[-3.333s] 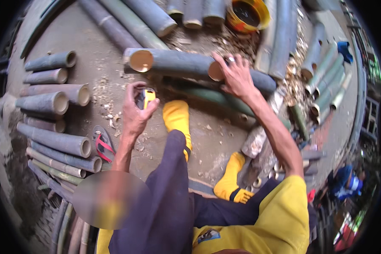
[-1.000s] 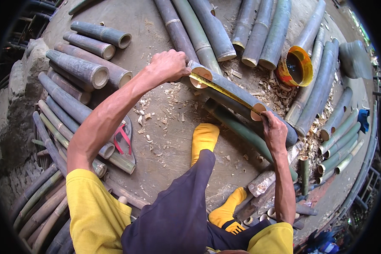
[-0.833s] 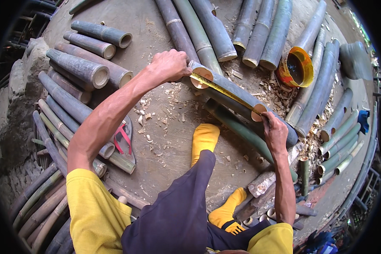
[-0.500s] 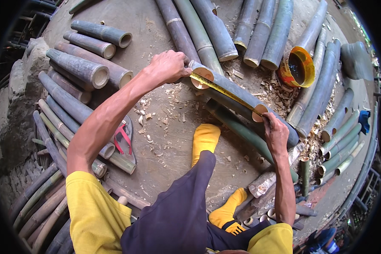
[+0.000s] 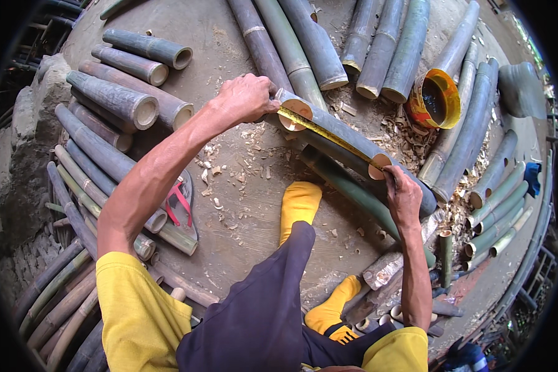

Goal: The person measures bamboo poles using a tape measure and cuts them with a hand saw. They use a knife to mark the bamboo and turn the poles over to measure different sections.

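The left hand [image 5: 247,97] is clenched in a grip on the near end of a yellow tape measure [image 5: 328,133], pinning it at the cut end of a grey-green bamboo pole [image 5: 353,146] that lies slantwise on the dirt floor [image 5: 242,211]. The right hand [image 5: 403,195] closes its grip on the tape's other end further along the same pole, fingertips pressed against the bamboo, so the yellow band runs taut along the top of the pole between the two hands. Just beside the pole, on the person's side, lies a darker green pole [image 5: 353,189], and a foot in a yellow boot [image 5: 299,204] stands close below it. Wood shavings [image 5: 242,167] are scattered near the pole's cut end. Beyond the pole, a yellow and red bucket [image 5: 437,99] rests among long bamboo poles [image 5: 353,43]. Well to the left of the pole sits a stack of short bamboo sections [image 5: 130,105], with a red-strapped sandal [image 5: 180,201] near them.
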### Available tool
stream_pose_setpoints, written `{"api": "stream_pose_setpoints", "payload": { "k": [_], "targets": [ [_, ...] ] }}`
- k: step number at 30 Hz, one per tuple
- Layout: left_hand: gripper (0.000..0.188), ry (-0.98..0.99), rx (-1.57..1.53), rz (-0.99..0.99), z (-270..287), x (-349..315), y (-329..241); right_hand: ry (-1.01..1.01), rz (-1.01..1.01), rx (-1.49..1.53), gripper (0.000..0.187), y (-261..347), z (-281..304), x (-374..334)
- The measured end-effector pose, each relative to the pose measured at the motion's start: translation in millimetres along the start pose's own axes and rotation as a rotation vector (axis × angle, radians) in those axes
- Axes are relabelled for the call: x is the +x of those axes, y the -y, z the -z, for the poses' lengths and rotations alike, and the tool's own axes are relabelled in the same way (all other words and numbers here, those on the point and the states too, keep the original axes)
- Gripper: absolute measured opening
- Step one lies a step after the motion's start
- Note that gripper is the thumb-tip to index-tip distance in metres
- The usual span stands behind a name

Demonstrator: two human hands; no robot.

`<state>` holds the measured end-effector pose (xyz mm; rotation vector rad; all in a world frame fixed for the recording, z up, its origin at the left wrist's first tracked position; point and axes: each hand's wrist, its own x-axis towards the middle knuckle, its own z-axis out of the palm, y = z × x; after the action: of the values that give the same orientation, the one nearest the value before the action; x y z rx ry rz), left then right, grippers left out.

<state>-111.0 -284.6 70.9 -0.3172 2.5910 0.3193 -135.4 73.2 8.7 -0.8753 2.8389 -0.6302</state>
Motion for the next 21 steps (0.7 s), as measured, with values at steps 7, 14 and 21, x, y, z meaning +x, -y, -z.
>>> {"api": "stream_pose_setpoints", "payload": {
  "k": [7, 14, 21],
  "targets": [
    [0.039, 0.002, -0.011, 0.002, -1, 1, -1, -0.022, 0.026, -0.005, 0.013, -3, 0, 0],
    [0.034, -0.036, -0.456, -0.208, -8, -35, 67, -0.044, -0.109, 0.382, 0.074, -38, 22, -4],
    [0.025, 0.041, -1.488, 0.026, -51, -66, 82, 0.442, 0.064, -0.259, 0.094, -77, 15, -6]
  ]
}}
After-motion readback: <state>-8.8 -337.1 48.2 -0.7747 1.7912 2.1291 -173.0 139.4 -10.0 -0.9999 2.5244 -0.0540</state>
